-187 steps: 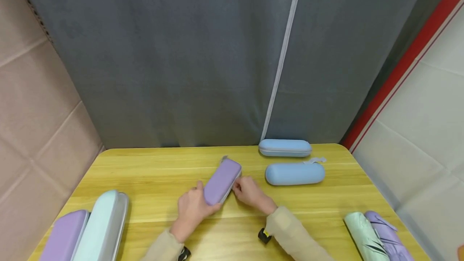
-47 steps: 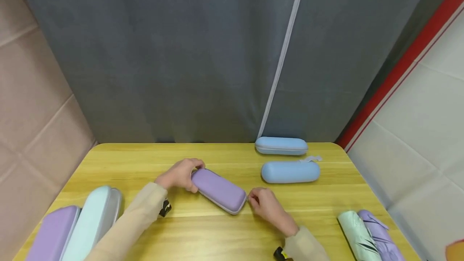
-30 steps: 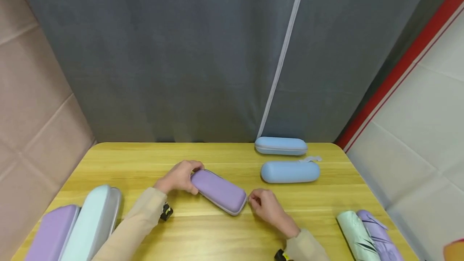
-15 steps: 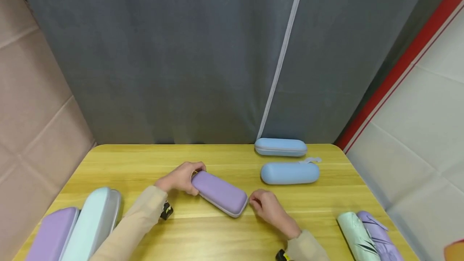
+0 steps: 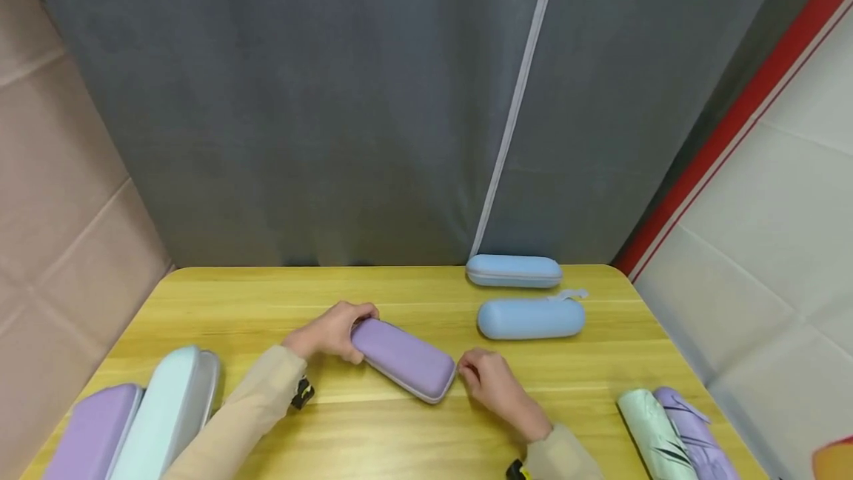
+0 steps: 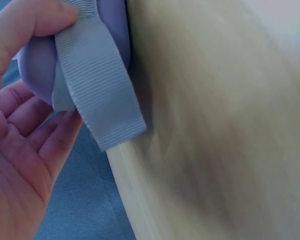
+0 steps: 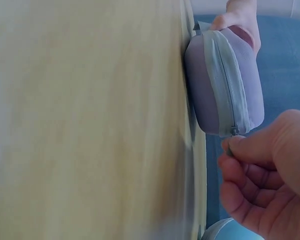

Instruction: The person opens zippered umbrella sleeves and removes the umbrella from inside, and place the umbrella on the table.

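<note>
Tabletop: blue cases near held case

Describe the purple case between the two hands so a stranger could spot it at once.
On the yellow wood-grain table, look near the middle, between the bare left hand and bare right hand. There is a rounded oblong purple case with a pale grey zipper band. Unlike the second purple case, beside the mint-green case at left, it is being held.

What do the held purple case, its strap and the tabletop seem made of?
Purple case: probably a fabric-covered moulded shell, matte, from its smooth rounded form. Strap: matte woven ribbon, perhaps synthetic, with fine cross-ribs. Tabletop: wood or wood-look laminate, lightly glossy, with streaky grain.
</note>
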A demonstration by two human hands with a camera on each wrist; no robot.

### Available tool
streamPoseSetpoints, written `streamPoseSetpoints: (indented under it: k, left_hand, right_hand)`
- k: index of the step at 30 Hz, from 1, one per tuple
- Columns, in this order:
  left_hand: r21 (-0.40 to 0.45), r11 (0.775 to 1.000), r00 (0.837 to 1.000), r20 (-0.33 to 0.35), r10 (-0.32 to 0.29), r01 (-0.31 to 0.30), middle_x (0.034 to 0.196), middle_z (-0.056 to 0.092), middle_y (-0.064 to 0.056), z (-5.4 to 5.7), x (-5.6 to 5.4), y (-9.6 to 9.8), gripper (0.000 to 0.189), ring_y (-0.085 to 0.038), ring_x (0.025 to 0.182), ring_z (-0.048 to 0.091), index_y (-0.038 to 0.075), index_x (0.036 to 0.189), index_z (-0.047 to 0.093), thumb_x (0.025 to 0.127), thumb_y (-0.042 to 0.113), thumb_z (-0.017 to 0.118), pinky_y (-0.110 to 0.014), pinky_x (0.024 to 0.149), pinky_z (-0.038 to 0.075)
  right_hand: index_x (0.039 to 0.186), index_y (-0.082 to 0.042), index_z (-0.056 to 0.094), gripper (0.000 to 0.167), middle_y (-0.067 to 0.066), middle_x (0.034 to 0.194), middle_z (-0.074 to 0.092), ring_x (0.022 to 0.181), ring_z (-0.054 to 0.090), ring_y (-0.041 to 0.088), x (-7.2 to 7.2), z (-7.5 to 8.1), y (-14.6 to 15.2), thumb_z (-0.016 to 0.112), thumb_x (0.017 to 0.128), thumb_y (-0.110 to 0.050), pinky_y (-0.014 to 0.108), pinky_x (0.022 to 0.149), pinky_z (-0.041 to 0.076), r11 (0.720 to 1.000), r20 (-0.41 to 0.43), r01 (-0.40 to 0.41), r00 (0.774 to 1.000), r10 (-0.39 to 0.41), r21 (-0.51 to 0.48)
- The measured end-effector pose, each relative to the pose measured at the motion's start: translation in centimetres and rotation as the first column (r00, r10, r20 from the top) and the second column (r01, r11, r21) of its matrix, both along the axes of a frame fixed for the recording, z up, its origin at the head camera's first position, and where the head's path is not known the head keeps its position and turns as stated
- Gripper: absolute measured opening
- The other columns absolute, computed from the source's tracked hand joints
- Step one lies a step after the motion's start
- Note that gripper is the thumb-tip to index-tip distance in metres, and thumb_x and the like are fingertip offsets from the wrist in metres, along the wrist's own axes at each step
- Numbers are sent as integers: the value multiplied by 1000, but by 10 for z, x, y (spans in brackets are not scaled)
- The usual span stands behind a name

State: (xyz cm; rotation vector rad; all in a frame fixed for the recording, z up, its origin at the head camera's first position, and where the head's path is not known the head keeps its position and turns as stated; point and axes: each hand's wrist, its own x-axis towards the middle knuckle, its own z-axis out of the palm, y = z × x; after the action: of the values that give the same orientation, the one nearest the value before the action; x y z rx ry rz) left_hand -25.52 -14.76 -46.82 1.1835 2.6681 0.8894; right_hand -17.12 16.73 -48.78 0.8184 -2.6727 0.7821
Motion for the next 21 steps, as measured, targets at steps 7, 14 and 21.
streamPoseSetpoints:
  k: [7,14,21]
  left_hand:
    - [-8,1000,1000,4,8,-8,101,64,1,-1,1,-1,59,-11,85,56,12,108,58,53,10,78,-26,75,47]
    - [-15,999,999,0,42,-41,95,63,3,-1,4,4,57,-9,78,54,12,105,59,52,12,79,-24,69,46]
    - [-19,996,996,-33,89,-90,90,62,5,-2,6,6,55,-8,73,52,13,102,59,52,16,81,-23,65,45]
  right_hand:
    - [75,-6,65,12,1,75,61,69,60,13,-5,-1,-2,67,78,5,24,61,50,1000,-61,7,998,-8,-8]
    - [74,-7,63,14,1,73,60,67,59,12,-5,-2,1,68,77,6,23,59,49,999,-89,38,995,-40,-15]
    - [72,-7,61,15,1,71,58,64,56,9,1,-4,2,69,75,5,22,55,47,997,-71,70,995,-72,-29]
